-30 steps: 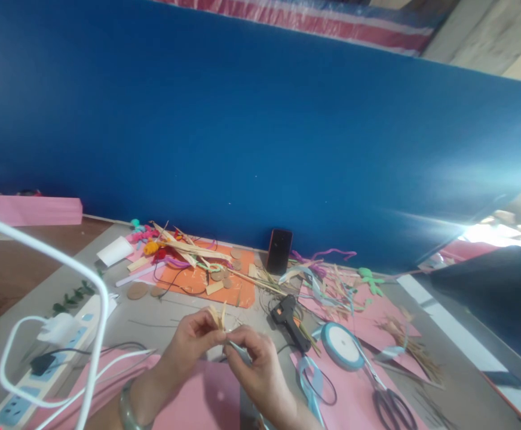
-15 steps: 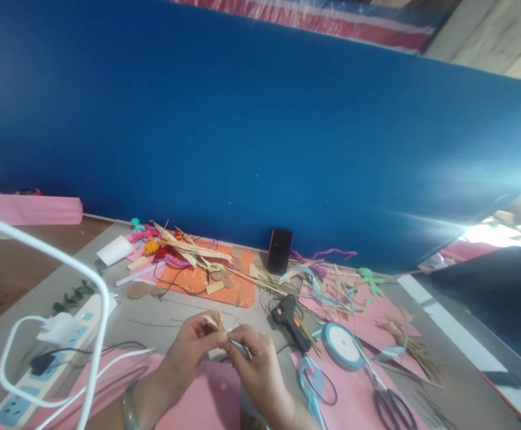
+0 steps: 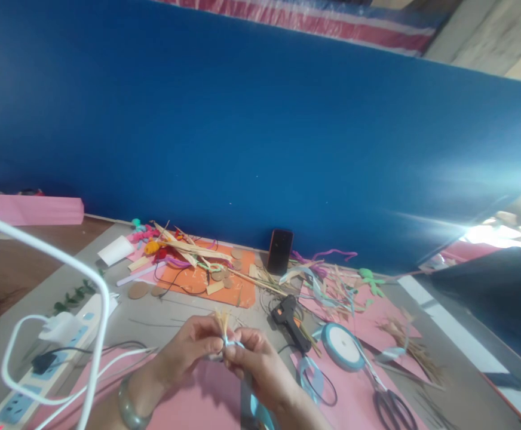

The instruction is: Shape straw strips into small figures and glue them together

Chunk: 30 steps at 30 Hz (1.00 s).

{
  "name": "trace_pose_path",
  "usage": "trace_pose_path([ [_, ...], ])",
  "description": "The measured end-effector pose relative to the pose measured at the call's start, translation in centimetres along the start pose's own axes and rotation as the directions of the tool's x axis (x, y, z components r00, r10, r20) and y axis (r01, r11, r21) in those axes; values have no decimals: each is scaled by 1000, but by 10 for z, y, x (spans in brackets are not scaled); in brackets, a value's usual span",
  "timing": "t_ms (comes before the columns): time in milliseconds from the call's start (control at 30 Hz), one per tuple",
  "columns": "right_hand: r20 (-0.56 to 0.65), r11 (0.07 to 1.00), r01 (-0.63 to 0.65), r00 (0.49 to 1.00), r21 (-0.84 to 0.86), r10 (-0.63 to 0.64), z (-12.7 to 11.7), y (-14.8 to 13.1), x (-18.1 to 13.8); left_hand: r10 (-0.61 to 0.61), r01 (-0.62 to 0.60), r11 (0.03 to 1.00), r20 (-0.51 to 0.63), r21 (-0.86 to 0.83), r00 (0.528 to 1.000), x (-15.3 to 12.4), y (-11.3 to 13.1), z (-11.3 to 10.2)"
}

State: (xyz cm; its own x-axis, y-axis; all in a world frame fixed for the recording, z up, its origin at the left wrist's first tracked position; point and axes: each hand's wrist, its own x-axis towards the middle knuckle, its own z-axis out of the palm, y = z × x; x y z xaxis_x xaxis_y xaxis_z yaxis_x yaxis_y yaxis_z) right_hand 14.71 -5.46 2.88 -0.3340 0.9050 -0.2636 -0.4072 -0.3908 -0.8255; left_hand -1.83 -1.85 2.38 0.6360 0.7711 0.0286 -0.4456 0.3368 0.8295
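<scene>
A small straw-coloured bundle (image 3: 221, 321) stands up between my hands, its frayed tips pointing away from me. My left hand (image 3: 192, 348) wears a bangle and pinches the bundle from the left side. Around its lower part runs a light blue ribbon (image 3: 234, 343). My right hand (image 3: 258, 361) has its thumb and fingers closed on that ribbon, with a length of it hanging below the palm. The bundle's lower end is hidden behind the fingers. Under both hands lies a pink sheet (image 3: 209, 397).
Right of my hands lie a black glue gun (image 3: 291, 322), a ribbon spool (image 3: 343, 346) and scissors (image 3: 394, 406). Behind, an orange sheet (image 3: 242, 292) carries scraps, and a phone (image 3: 280, 251) leans on the blue partition (image 3: 260, 131). A power strip (image 3: 57, 364) and white cable stand left.
The frayed tips of the bundle have turned upright into view, with blue ribbon now visible around it. My right hand has shifted slightly, and more ribbon hangs below it.
</scene>
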Motion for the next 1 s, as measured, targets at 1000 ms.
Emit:
trace_pose_path([
  [1000, -15, 439, 309, 804, -844, -595, 10, 0, -4, 65, -40, 996, -330, 83, 942, 7, -15, 3],
])
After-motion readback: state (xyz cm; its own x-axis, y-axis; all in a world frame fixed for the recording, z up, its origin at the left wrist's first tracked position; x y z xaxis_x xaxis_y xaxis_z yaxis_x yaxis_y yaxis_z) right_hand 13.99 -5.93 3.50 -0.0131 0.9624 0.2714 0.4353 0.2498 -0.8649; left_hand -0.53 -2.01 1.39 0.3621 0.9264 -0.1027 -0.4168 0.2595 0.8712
